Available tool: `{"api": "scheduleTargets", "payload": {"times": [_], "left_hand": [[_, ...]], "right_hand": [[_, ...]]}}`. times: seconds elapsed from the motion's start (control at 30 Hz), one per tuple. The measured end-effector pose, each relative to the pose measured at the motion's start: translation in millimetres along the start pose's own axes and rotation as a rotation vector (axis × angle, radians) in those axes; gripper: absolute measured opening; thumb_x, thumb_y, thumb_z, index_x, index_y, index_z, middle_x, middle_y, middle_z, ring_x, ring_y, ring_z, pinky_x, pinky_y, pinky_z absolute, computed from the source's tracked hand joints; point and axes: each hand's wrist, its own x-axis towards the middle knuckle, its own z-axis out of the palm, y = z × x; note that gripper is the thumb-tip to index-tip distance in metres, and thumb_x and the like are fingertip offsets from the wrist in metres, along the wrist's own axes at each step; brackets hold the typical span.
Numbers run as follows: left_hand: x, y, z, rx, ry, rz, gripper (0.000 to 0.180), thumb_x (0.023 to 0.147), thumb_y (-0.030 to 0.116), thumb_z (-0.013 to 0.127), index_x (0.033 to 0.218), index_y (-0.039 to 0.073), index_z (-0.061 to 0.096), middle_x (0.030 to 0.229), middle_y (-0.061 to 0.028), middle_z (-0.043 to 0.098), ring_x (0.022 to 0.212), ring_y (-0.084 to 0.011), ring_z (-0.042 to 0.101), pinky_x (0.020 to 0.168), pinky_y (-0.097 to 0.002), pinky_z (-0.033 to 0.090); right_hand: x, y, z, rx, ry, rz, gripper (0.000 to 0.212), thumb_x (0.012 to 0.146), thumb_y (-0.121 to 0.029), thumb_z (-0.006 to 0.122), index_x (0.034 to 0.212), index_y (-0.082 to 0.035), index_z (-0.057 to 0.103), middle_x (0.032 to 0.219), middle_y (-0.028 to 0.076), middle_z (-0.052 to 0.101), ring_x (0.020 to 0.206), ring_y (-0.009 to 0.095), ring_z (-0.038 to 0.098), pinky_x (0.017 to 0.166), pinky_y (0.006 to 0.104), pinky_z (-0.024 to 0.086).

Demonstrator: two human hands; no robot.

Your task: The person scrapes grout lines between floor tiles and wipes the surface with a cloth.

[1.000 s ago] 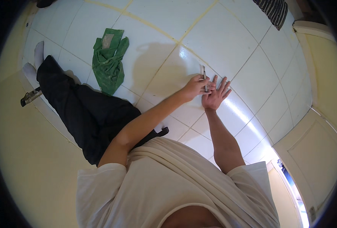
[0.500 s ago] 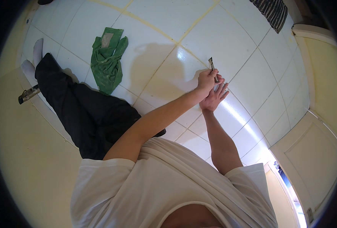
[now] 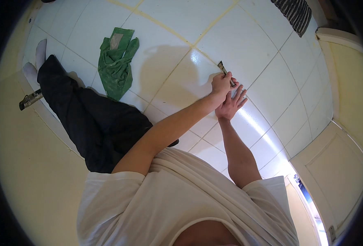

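My left hand [image 3: 221, 85] is closed around a small scraper tool [image 3: 223, 68], whose dark metal tip points away from me onto a yellowish grout line [image 3: 206, 33] of the white floor tiles [image 3: 181, 82]. My right hand [image 3: 231, 104] lies flat on the tile just beside and below the left one, fingers spread, holding nothing. Both forearms reach out from my white shirt at the bottom of the view.
A crumpled green cloth [image 3: 116, 61] lies on the tiles to the left. My leg in black trousers [image 3: 91, 119] with a white sock [image 3: 40, 51] stretches left. A door handle [image 3: 30, 99] is at the left, a striped mat [image 3: 296, 14] top right, a cream door [image 3: 337, 172] right.
My left hand with the scraper has slid a little farther away along the grout line. The right hand has shifted after it and stays flat on the tile.
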Motion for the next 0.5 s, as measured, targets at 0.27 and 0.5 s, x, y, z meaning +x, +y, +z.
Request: {"api": "scheduleTargets", "payload": {"times": [0.27,0.5], "left_hand": [[30.8,52.1,-15.9,-0.142,0.084,0.134,0.016,0.107,0.01,0.057,0.1,-0.004,0.056,0.089,-0.0131,0.063,0.078,-0.025,0.068,0.076,-0.0421,0.067],[30.8,48.6,-31.6,-0.166,0.017,0.082,0.018,0.109,0.011,0.055,0.098,-0.004,0.056,0.089,-0.0114,0.061,0.076,-0.0239,0.066,0.076,-0.0419,0.065]], "right_hand": [[2.1,-6.1,-5.2,0.021,-0.005,0.012,0.064,0.099,-0.031,0.044,0.163,-0.024,0.038,0.172,0.021,0.019,0.159,0.046,0.009,0.125,0.0674,0.001],[2.7,-7.9,-3.2,0.01,0.002,0.007,0.064,0.099,-0.031,0.044,0.163,-0.024,0.038,0.172,0.021,0.02,0.159,0.047,0.01,0.125,0.0676,0.002]]}}
